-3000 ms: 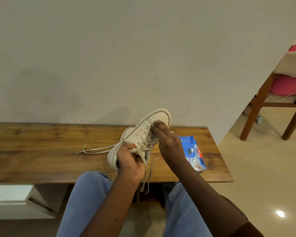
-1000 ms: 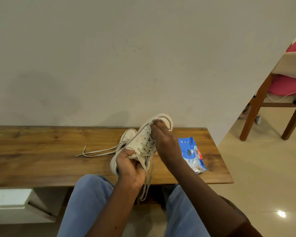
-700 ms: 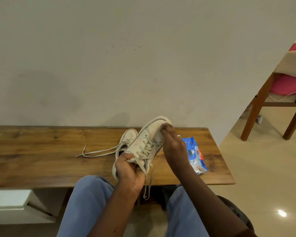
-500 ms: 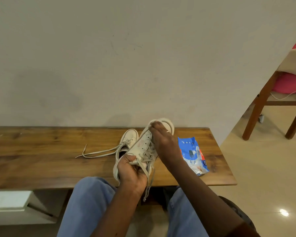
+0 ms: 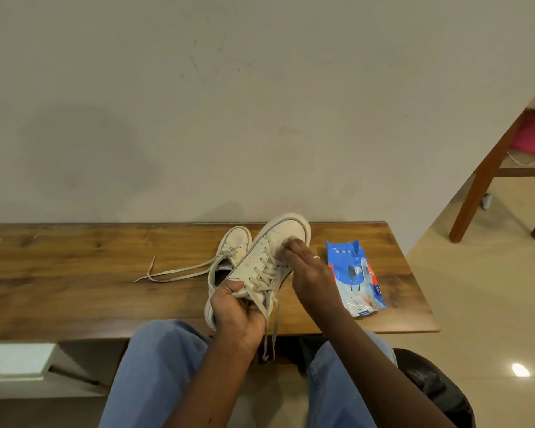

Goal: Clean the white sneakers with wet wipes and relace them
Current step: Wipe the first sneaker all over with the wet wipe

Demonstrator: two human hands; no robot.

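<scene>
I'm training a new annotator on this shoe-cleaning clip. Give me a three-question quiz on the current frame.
1. True or false: the second sneaker lies on the bench.
2. Which hand grips the held sneaker at its heel end?
3. The wipes packet lies: A) left of the sneakers, B) right of them, C) on the floor.

Key: 1 true; 2 the left hand, while the right hand rubs near the toe; 3 B.

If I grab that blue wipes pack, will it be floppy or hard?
Probably floppy: the blue wipes pack looks like a soft, crinkled pouch lying flat on the wooden bench. It likely sags when lifted by one end. Its glossy film may feel a bit slippery. It shouldn't roll.
</scene>
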